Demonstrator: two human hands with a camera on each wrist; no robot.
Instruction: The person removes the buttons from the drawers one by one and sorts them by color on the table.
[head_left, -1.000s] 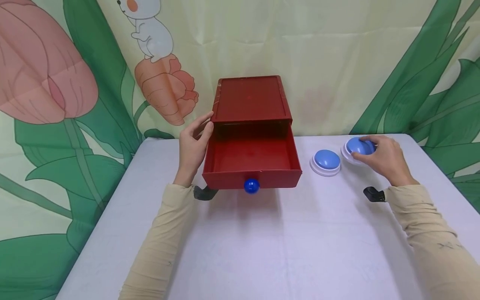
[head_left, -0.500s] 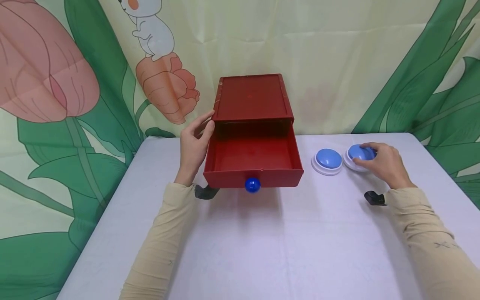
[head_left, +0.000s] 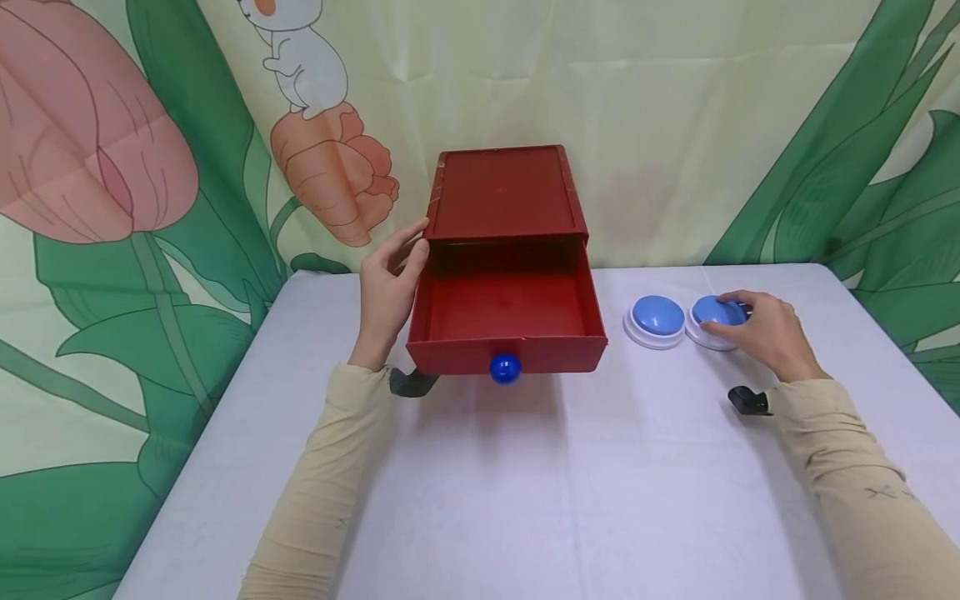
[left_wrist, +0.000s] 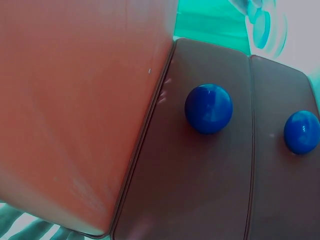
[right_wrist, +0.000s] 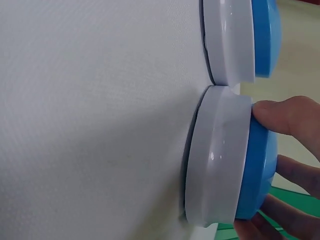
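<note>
A red drawer cabinet (head_left: 506,192) stands at the table's back with its top drawer pulled out; the blue knob (head_left: 506,368) is on that drawer's front. My left hand (head_left: 386,292) touches the cabinet's left side with fingers extended. Two shut lower drawers show blue knobs (left_wrist: 208,109) in the left wrist view. At the right, my right hand (head_left: 772,333) grips the blue dome of a push button (head_left: 718,312), thumb and fingers on its edges. The button's white base (right_wrist: 217,160) is down on the table. Beside it sits a second push button (head_left: 657,317) of the same kind.
The table has a white cover (head_left: 525,492). Behind it hangs a pale cloth backdrop (head_left: 660,125) printed with plants, a carrot and a white animal. A black wrist camera mount (head_left: 748,401) juts from the right sleeve; another (head_left: 412,383) shows at the left.
My right hand has brought the gripped push button nearer to me and down flat, close beside the other one. My left hand has stayed at the cabinet's side.
</note>
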